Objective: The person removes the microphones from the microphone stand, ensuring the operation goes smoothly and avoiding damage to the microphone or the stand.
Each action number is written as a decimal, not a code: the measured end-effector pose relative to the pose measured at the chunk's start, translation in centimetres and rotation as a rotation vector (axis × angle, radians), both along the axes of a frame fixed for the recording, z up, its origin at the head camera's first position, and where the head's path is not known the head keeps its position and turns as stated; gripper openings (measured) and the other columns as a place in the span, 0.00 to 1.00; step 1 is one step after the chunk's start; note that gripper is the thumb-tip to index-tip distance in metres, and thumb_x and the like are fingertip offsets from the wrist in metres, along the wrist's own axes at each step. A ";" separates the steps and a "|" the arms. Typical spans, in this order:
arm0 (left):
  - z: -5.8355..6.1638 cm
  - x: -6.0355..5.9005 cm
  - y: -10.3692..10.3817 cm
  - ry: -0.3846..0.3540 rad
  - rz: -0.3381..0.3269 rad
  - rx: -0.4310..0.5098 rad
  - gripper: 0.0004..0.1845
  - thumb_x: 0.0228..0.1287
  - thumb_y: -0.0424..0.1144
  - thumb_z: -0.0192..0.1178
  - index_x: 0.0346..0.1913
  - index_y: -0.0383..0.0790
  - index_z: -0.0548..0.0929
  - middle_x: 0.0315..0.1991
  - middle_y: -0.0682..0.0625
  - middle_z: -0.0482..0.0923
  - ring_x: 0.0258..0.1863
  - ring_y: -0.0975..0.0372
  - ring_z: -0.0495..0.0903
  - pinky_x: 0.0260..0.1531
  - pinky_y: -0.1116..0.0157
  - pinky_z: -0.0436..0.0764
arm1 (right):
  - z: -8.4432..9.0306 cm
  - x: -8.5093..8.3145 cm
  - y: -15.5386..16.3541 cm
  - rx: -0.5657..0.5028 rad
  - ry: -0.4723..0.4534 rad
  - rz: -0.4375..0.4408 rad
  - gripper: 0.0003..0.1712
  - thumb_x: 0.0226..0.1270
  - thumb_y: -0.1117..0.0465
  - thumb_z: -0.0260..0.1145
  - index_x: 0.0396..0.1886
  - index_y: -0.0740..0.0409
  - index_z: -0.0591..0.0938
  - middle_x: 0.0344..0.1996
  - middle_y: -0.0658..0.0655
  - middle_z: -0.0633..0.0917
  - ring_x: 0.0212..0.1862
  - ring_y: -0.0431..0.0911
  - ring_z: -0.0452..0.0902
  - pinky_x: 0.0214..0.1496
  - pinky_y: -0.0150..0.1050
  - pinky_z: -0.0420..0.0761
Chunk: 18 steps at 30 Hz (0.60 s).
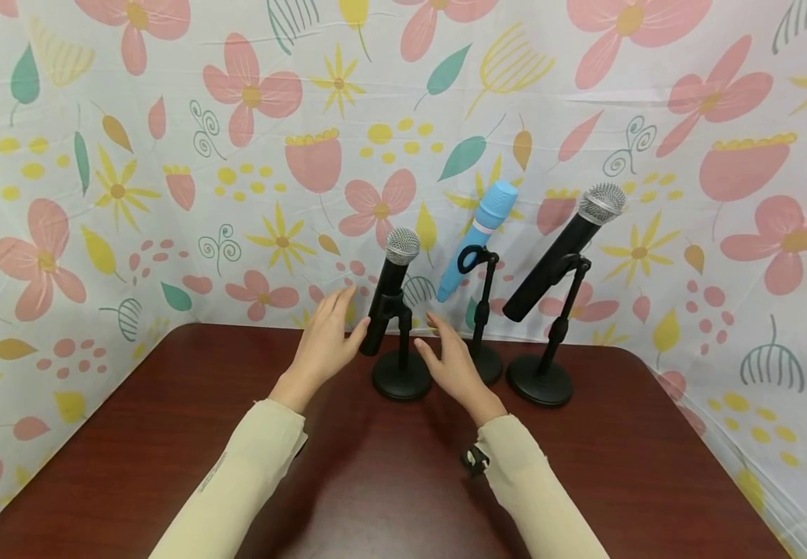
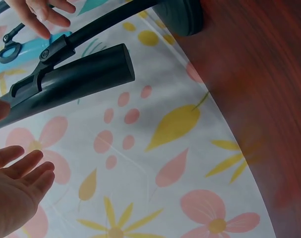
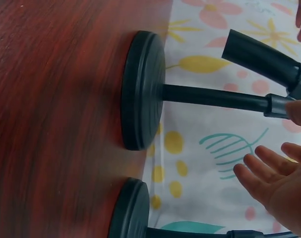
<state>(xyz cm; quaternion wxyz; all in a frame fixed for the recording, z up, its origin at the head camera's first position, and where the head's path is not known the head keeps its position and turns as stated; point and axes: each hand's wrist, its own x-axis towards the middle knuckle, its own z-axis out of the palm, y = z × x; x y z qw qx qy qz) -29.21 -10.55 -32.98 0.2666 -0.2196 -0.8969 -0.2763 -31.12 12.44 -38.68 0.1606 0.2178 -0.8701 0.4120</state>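
A black microphone with a silver mesh head (image 1: 391, 283) leans in the clip of a short black desk stand (image 1: 402, 378). To its left my left hand (image 1: 328, 335) reaches up with extended fingers, its thumb close to the microphone's lower body. On the other side my right hand (image 1: 451, 359) is raised near the stand, fingers spread and holding nothing. In the left wrist view, the black microphone body (image 2: 90, 77) lies between both hands, and whether the left thumb touches it I cannot tell. The right wrist view has my right hand (image 3: 284, 186) beside the stand's pole (image 3: 214, 96).
Behind the right hand, a light blue microphone (image 1: 476, 237) sits in a second black stand (image 1: 487, 363). Farther right, a larger black microphone (image 1: 564, 252) tilts in a third stand (image 1: 540, 380). All stand on a dark red-brown table (image 1: 389, 481) before a floral cloth (image 1: 257, 178).
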 end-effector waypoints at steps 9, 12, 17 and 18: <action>1.2 -0.9 1.0 -0.034 -0.024 0.068 0.31 0.69 0.42 0.57 0.71 0.35 0.63 0.64 0.37 0.67 0.64 0.47 0.65 0.60 0.49 0.69 | -0.6 -1.3 -0.8 -0.054 -0.001 0.005 0.34 0.72 0.59 0.60 0.72 0.61 0.60 0.64 0.66 0.70 0.64 0.60 0.68 0.63 0.55 0.69; 1.5 -1.2 1.4 -0.049 -0.046 0.093 0.31 0.70 0.42 0.57 0.71 0.36 0.62 0.63 0.38 0.67 0.62 0.48 0.67 0.58 0.49 0.71 | -0.9 -1.5 -1.1 -0.091 -0.020 0.010 0.34 0.72 0.59 0.60 0.73 0.61 0.60 0.64 0.67 0.70 0.63 0.62 0.68 0.62 0.56 0.70; 1.9 -2.0 1.8 -0.058 -0.077 0.137 0.31 0.70 0.41 0.57 0.71 0.35 0.63 0.61 0.38 0.69 0.58 0.47 0.70 0.55 0.49 0.73 | -1.3 -2.0 -1.6 -0.160 -0.060 0.014 0.33 0.72 0.60 0.60 0.72 0.60 0.61 0.63 0.69 0.70 0.62 0.62 0.70 0.61 0.54 0.71; 1.9 -2.2 1.9 -0.061 -0.080 0.143 0.30 0.70 0.41 0.57 0.70 0.35 0.63 0.61 0.37 0.69 0.57 0.47 0.71 0.55 0.49 0.73 | -1.3 -2.1 -1.7 -0.170 -0.069 0.012 0.33 0.72 0.60 0.60 0.72 0.60 0.61 0.63 0.69 0.70 0.62 0.62 0.70 0.61 0.54 0.72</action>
